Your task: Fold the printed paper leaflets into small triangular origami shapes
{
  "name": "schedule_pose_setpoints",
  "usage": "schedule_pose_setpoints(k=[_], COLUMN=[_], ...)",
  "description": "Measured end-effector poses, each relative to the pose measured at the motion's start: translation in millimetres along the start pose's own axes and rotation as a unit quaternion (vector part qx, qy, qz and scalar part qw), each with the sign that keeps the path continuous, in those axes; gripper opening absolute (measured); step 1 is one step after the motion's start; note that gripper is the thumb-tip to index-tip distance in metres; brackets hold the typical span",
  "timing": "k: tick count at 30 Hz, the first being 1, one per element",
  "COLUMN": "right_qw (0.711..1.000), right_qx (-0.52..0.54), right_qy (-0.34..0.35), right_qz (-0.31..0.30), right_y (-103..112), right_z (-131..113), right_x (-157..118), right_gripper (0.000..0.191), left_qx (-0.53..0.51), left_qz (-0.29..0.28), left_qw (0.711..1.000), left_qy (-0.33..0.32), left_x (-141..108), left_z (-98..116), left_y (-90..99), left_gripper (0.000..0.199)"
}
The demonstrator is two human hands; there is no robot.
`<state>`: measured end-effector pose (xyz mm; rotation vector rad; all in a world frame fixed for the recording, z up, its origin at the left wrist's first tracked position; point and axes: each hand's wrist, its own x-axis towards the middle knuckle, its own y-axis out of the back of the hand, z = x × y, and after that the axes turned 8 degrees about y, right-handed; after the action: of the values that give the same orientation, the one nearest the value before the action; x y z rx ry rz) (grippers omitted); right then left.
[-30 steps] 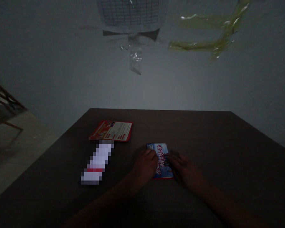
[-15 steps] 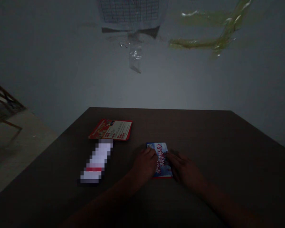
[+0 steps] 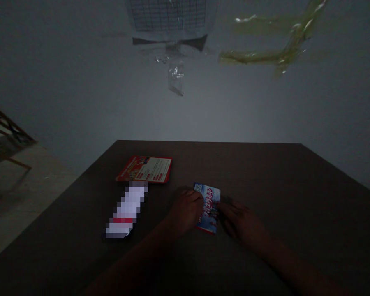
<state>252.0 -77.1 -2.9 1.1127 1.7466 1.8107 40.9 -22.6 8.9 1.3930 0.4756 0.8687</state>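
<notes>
A blue card or folded leaflet point(image 3: 210, 205) with red and white lettering and a red lower edge lies on the table, slightly turned, between my two hands. My left hand point(image 3: 187, 207) has its fingers curled over the left side of the leaflet, covering part of it. At the right side, my right hand point(image 3: 239, 220) lies low with fingers stretched out, the tips at the leaflet's right edge. Dim light hides both thumbs.
Farther back on the left lies a red and cream printed card or stack point(image 3: 154, 168). In front of it is a phone-like, pixelated object point(image 3: 128, 209). A taped wall point(image 3: 234, 107) stands behind the dark table point(image 3: 249, 164); wooden furniture point(image 3: 9, 127) is at far left.
The blue leaflet has turned clockwise on the table, its top shifting right and its bottom left. Both hands have stayed beside it with only small movements.
</notes>
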Motion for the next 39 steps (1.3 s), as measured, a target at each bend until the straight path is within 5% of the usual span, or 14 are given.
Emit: schedule_pose_setpoints(k=[13, 20, 28, 39], right_qw=[0.999, 0.999, 0.999, 0.999], right_qx=[-0.016, -0.042, -0.033, -0.048], right_qy=[0.031, 0.015, -0.003, -0.002], right_qz=[0.009, 0.009, 0.005, 0.020], right_y=[-4, 0, 1, 0], right_z=[-9, -14, -15, -16], right_x=[-1, 3, 8, 9], right_gripper=[0.021, 0.025, 0.024, 0.019], left_qx=[-0.001, 0.045, 0.090, 0.105], left_qz=[0.024, 0.020, 0.028, 0.030], left_qw=[1.000, 0.998, 0.995, 0.994], left_qy=[-0.007, -0.032, -0.018, 0.003], left_x=[3, 0, -7, -8], left_z=[5, 13, 36, 40], left_y=[13.0, 5.3, -13.8, -13.9], left_gripper=[0.044, 0.014, 0.018, 0.023])
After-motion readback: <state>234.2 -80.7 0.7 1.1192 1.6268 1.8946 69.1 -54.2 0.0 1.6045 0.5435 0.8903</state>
